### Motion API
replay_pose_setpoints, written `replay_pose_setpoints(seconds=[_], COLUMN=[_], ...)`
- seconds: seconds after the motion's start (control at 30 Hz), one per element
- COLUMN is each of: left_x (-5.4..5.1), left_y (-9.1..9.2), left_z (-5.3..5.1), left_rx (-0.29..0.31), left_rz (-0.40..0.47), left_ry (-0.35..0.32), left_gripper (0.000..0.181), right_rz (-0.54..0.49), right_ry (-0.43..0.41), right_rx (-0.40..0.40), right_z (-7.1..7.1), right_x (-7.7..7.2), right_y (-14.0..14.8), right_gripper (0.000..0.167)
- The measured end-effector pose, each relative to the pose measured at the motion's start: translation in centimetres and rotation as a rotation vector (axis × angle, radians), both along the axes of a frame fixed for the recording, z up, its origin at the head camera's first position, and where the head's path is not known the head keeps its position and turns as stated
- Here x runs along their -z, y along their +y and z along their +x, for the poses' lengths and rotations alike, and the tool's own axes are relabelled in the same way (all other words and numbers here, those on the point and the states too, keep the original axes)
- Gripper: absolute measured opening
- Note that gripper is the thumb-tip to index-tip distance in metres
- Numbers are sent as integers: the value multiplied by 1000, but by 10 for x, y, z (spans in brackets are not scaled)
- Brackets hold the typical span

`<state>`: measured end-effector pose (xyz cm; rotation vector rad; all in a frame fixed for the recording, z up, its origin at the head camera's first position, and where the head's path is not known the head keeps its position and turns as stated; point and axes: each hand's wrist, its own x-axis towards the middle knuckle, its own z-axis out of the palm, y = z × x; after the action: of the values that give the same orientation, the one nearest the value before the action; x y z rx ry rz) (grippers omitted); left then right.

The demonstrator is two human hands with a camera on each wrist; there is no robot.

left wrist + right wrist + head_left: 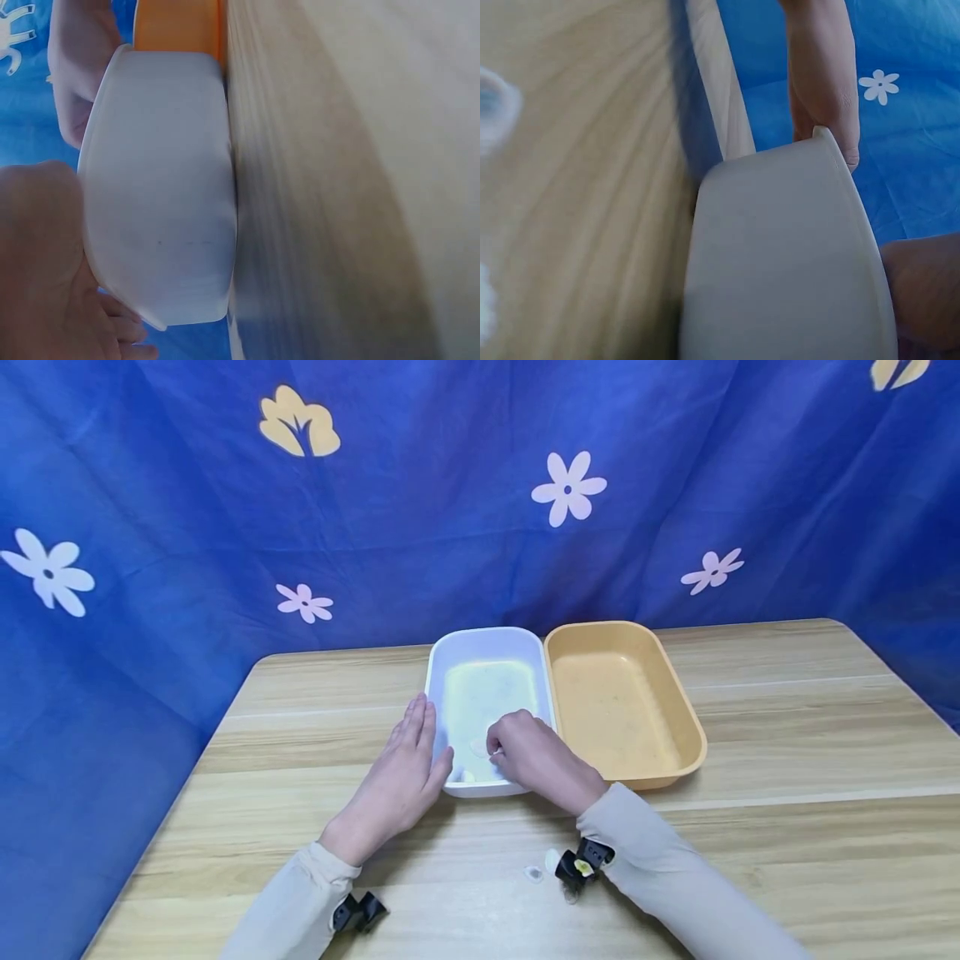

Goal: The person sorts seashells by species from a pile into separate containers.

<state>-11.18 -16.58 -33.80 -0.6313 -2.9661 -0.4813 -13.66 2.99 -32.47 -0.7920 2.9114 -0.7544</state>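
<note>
My left hand (396, 783) lies along the left side of the white plastic tray (480, 791), fingers straight and the thumb at the rim. Over the tray's near right part, my right hand (542, 762) reaches in with its fingers curled; whether they pinch anything is hidden. Beside those fingers a small pale disc (478, 748) lies on the tray floor, and another small whitish piece (467, 775) is by the near wall. The left wrist view shows the tray's outer wall (161, 187) with the left hand (45, 255) against its rim.
A yellow-orange tray (693, 758) stands right against the white one. Several small thin pieces, among them a translucent disc (534, 874), lie on the wooden table (787, 877) near the right wrist. A blue flowered cloth (450, 527) hangs behind the table.
</note>
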Motion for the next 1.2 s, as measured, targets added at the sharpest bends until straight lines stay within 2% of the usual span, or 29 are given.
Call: replay_pose_setpoints(seconds=[0.13, 0.27, 0.3, 0.57, 0.77, 0.97, 1.2], left_x=[-1, -1, 0, -1, -1, -2, -3], left_y=[0, 0, 0, 0, -1, -1, -1], left_z=[0, -1, -1, -2, -1, -1, -2], left_rx=[5, 8, 7, 6, 0, -4, -5], left_rz=[4, 6, 5, -1, -3, -11, -19], left_ry=[3, -3, -7, -12, -32, -43, -50], left_gripper=[64, 64, 65, 65, 65, 65, 66], right_rz=[86, 118, 105, -89, -146, -159, -165], right_ry=[-49, -7, 18, 236, 296, 344, 309], right_rx=[-26, -17, -11, 22, 30, 19, -43], right_z=[-6, -6, -6, 0, 12, 27, 48], right_x=[-2, -3, -4, -10, -18, -22, -20], right_y=[-5, -8, -7, 11, 31, 49, 65], right_gripper=[33, 14, 9, 18, 19, 19, 17])
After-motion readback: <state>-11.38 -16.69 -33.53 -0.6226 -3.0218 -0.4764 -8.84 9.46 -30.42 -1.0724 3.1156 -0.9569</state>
